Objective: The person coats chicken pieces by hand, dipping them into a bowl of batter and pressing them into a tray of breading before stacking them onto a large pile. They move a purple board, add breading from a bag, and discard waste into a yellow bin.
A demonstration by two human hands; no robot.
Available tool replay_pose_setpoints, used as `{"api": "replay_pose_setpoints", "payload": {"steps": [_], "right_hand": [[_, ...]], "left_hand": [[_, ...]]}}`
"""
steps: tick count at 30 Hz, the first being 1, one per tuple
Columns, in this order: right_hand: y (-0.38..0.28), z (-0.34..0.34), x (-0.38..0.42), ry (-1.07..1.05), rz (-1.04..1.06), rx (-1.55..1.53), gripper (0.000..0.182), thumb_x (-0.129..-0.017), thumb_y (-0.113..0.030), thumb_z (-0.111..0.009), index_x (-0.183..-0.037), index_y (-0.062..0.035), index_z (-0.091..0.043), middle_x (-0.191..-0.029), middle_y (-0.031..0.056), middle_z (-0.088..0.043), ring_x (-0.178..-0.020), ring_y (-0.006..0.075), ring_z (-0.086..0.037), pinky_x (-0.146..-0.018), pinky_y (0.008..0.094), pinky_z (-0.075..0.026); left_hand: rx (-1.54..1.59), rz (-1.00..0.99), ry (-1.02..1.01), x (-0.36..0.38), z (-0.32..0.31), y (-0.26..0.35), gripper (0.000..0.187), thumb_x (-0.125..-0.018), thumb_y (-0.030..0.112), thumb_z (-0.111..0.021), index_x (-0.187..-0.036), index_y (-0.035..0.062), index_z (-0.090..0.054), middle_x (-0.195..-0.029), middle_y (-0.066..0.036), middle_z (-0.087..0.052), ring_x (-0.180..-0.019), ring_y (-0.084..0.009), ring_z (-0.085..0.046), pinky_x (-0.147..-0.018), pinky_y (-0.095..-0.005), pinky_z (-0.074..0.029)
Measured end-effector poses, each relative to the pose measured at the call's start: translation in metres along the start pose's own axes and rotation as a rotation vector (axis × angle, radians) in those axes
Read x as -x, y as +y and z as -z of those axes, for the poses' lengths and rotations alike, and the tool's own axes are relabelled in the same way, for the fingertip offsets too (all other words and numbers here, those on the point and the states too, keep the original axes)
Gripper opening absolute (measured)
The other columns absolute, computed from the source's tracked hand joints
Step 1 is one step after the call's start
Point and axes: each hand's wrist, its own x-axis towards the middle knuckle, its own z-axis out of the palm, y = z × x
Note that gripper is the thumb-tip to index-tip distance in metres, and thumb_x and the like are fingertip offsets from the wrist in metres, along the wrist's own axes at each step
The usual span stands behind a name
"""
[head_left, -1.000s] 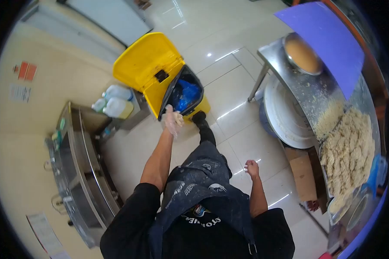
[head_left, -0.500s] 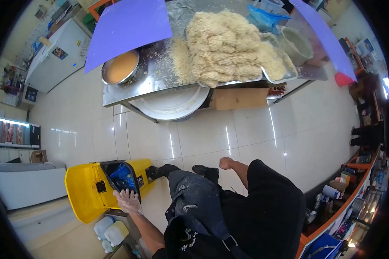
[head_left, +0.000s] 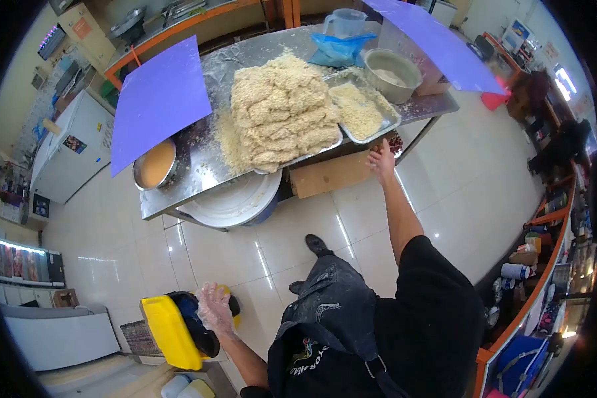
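Observation:
My left hand [head_left: 215, 310], in a clear plastic glove, hovers over a yellow bin [head_left: 170, 331] with a black liner; its fingers are apart and hold nothing. Bare and reaching forward, my right hand [head_left: 382, 162] is near the table edge, just below a metal tray [head_left: 390, 118] of crumbs, fingers spread. A large pile of crumb-coated pieces [head_left: 282, 109] stands on the steel table [head_left: 209, 156]. At the table's left corner is a metal bowl of orange liquid [head_left: 156, 166]. Behind the crumb tray sit a grey bowl [head_left: 393, 76] and a blue bag [head_left: 338, 50].
Under the table are a big white tub [head_left: 235, 199] and a cardboard box [head_left: 330, 174]. Purple sheets [head_left: 159, 99] rise at both table ends. A clear jug [head_left: 345, 23] stands at the back. Orange-edged shelves [head_left: 504, 331] line the right; a white freezer [head_left: 73, 149] is at left.
My right hand has moved forward and opened near the crumb tray. My left hand has come off the bin's rim. The table looks nearer, and the bin lid has swung down.

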Motion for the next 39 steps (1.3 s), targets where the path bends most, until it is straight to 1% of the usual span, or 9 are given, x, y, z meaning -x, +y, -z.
{"api": "replay_pose_setpoints", "payload": {"steps": [3, 9, 11, 17, 23, 28, 30, 35, 39], "right_hand": [[-0.034, -0.022, -0.025, -0.059, -0.017, 0.014, 0.077, -0.084, -0.049, -0.062, -0.133, 0.0056, -0.036, -0.117, 0.0241, -0.055, -0.098, 0.0307, -0.059, -0.076, 0.0449, -0.052], [0.011, -0.027, -0.062, -0.085, 0.075, 0.019, 0.048, -0.079, -0.004, -0.047, -0.126, 0.0025, -0.045, -0.109, 0.0134, -0.061, -0.089, 0.0251, -0.064, -0.060, 0.0353, -0.054], [-0.031, -0.018, 0.008, -0.115, 0.016, -0.075, 0.047, -0.078, -0.004, -0.048, -0.125, 0.0029, -0.046, -0.105, 0.0121, -0.061, -0.087, 0.0237, -0.064, -0.062, 0.0349, -0.052], [0.016, -0.013, -0.062, -0.229, -0.054, 0.235, 0.038, -0.082, -0.006, -0.050, -0.119, 0.0053, -0.050, -0.108, 0.0122, -0.060, -0.100, 0.0211, -0.059, -0.077, 0.0399, -0.052], [0.001, 0.009, -0.047, -0.335, -0.194, 0.080, 0.034, -0.086, -0.012, -0.050, -0.118, 0.0017, -0.052, -0.109, 0.0103, -0.060, -0.098, 0.0221, -0.061, -0.078, 0.0416, -0.054], [-0.053, 0.009, -0.012, -0.418, -0.235, 0.094, 0.037, -0.092, -0.023, -0.053, -0.121, -0.0007, -0.047, -0.107, 0.0125, -0.060, -0.093, 0.0233, -0.064, -0.070, 0.0371, -0.058], [-0.047, 0.015, -0.012, -0.451, -0.304, 0.132, 0.040, -0.091, -0.023, -0.054, -0.123, -0.0006, -0.045, -0.107, 0.0146, -0.060, -0.087, 0.0245, -0.066, -0.067, 0.0385, -0.059], [-0.045, 0.012, -0.022, -0.490, -0.368, 0.177, 0.039, -0.092, -0.026, -0.055, -0.119, 0.0019, -0.048, -0.100, 0.0152, -0.061, -0.079, 0.0242, -0.066, -0.064, 0.0355, -0.058], [-0.046, 0.012, -0.022, -0.512, -0.396, 0.152, 0.038, -0.092, -0.025, -0.055, -0.118, 0.0023, -0.048, -0.099, 0.0141, -0.062, -0.079, 0.0240, -0.066, -0.064, 0.0357, -0.058]], "left_hand": [[0.037, 0.047, 0.006, 0.012, -0.049, -0.015, 0.071, -0.089, 0.054, -0.050, -0.139, 0.0058, -0.037, -0.134, -0.016, -0.043, -0.118, -0.0331, -0.043, -0.103, -0.0496, -0.028], [0.003, 0.055, -0.133, 0.018, -0.167, -0.062, 0.059, -0.093, 0.043, -0.050, -0.137, 0.0053, -0.040, -0.123, -0.016, -0.052, -0.107, -0.0305, -0.053, -0.091, -0.0449, -0.042], [-0.013, 0.052, -0.186, 0.014, -0.226, -0.064, 0.054, -0.094, 0.039, -0.050, -0.135, 0.0048, -0.043, -0.118, -0.016, -0.056, -0.103, -0.0300, -0.056, -0.088, -0.0431, -0.045], [-0.293, 0.082, -0.402, 0.005, -0.379, -0.074, 0.049, -0.093, 0.034, -0.054, -0.130, 0.0020, -0.049, -0.109, -0.015, -0.061, -0.093, -0.0238, -0.061, -0.083, -0.0356, -0.048], [-0.456, 0.141, -0.680, -0.010, -0.464, -0.078, 0.046, -0.090, 0.027, -0.062, -0.125, -0.0001, -0.052, -0.103, -0.011, -0.062, -0.090, -0.0181, -0.062, -0.079, -0.0305, -0.050], [-0.937, -0.239, -0.947, -0.048, -0.541, -0.094, 0.044, -0.092, 0.027, -0.057, -0.125, -0.0024, -0.052, -0.109, -0.014, -0.062, -0.098, -0.0213, -0.061, -0.086, -0.0324, -0.048], [-1.485, -0.653, -0.961, -0.062, -0.581, -0.088, 0.042, -0.089, 0.024, -0.054, -0.123, -0.0013, -0.052, -0.104, -0.014, -0.063, -0.096, -0.0276, -0.061, -0.088, -0.0379, -0.048], [-1.864, -1.003, -0.597, -0.154, -0.618, -0.160, 0.034, -0.083, 0.013, -0.052, -0.115, 0.0020, -0.058, -0.113, -0.022, -0.062, -0.109, -0.0320, -0.059, -0.094, -0.0380, -0.046], [-2.072, -0.673, -0.798, -0.174, -0.646, -0.157, 0.030, -0.082, 0.015, -0.054, -0.109, 0.0026, -0.063, -0.110, -0.022, -0.063, -0.106, -0.0323, -0.061, -0.092, -0.0385, -0.048]]}}
